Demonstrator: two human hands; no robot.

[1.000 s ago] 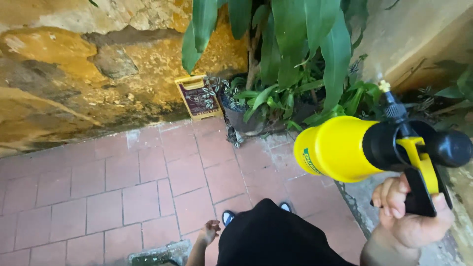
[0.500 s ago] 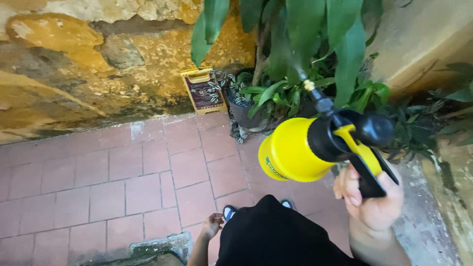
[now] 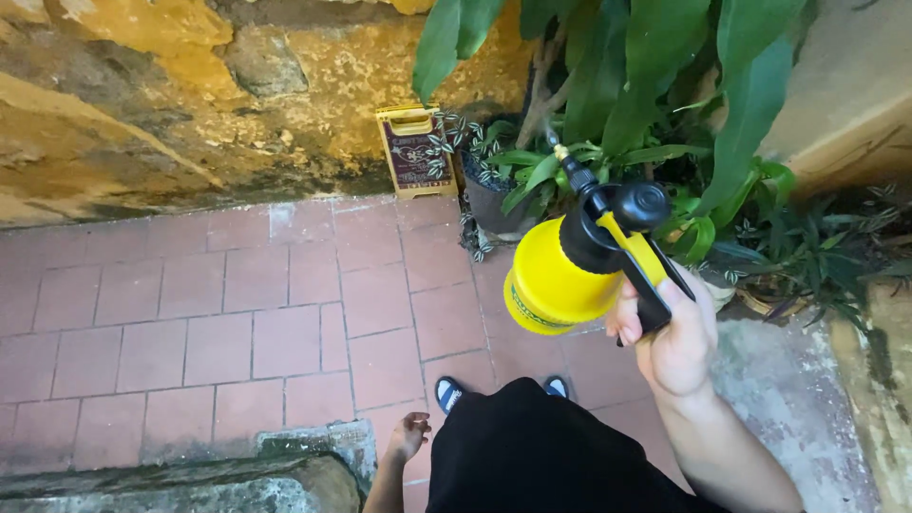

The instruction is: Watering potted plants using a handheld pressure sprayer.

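sprayer [image 3: 556,280] handle hidden by right hand [image 3: 676,337]

The spray bottle [image 3: 570,271] has a round yellow tank, a black pump head and a yellow trigger. It hangs tilted in the air (brass nozzle up and away), pointing toward the green potted plants [image 3: 608,123].

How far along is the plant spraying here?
Done: nothing shows for certain; no wet leaves can be made out. In hand: the right hand grips the yellow sprayer, its nozzle aimed at the potted plants. The left hand hangs empty. Left: the low plants on the right look untouched.
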